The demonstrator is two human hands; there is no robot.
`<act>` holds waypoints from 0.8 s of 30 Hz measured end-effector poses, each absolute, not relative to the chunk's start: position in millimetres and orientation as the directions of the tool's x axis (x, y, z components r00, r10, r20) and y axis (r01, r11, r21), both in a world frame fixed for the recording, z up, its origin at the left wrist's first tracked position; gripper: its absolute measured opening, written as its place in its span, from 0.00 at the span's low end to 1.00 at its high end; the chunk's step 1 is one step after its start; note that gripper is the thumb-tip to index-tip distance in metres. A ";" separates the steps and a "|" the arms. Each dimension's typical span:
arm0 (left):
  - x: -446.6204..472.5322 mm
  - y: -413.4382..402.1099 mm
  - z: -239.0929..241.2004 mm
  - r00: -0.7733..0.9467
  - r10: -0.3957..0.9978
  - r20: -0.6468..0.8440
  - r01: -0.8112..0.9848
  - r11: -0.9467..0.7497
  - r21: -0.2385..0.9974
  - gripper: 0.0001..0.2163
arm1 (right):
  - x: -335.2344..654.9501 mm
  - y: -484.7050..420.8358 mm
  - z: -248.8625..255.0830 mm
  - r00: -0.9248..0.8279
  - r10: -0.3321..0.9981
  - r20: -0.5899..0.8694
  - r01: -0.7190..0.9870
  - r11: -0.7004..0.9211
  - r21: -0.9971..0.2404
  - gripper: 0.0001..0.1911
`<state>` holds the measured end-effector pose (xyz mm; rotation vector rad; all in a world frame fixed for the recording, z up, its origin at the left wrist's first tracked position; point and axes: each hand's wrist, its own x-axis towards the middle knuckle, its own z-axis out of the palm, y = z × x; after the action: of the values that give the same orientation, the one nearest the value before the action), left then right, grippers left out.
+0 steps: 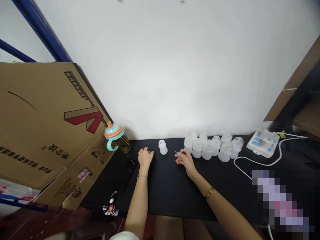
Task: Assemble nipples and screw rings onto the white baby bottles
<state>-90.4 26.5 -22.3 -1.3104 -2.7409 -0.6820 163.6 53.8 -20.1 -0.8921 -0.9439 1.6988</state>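
Note:
My left hand (pixel 145 157) rests low over the black table, its fingers curled. A bit of something greyish shows by its thumb, mostly hidden, so I cannot make out its kind. To its right stands a small white baby bottle (pixel 163 147), upright, uncapped and touched by neither hand. My right hand (pixel 185 162) pinches a small translucent piece with a thin pointed tip (pixel 176 152), held just right of that bottle. Close beyond the right hand is a group of several frosted baby bottles (pixel 207 150) with clear domed caps.
A teal and orange lidded jug (pixel 118 138) stands at the left beside a large cardboard box (pixel 50 133). A dark flat device (pixel 125 171) and a small charm (pixel 111 206) lie at left. On the right are a white case (pixel 263 142) and a white cable (pixel 265 164).

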 end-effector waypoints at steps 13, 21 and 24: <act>-89.0 31.0 -14.5 -0.601 0.701 0.383 0.603 0.084 0.793 0.18 | 167.1 54.9 -16.1 -0.412 0.900 -0.143 -0.436 -0.332 -0.837 0.12; -79.3 23.5 10.6 -0.593 0.731 0.337 0.018 -0.407 0.913 0.28 | 167.8 55.1 -10.9 -0.408 0.904 -0.131 -0.500 -0.341 -0.796 0.15; -70.8 18.2 11.4 -0.380 0.887 0.262 -0.109 -0.325 0.940 0.32 | 166.9 54.1 -10.4 -0.405 0.904 -0.136 -0.486 -0.339 -0.806 0.14</act>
<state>-70.8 18.2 11.4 -1.7681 -1.8979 -2.8800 166.9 54.1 -10.4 -0.7367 -0.8625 1.8781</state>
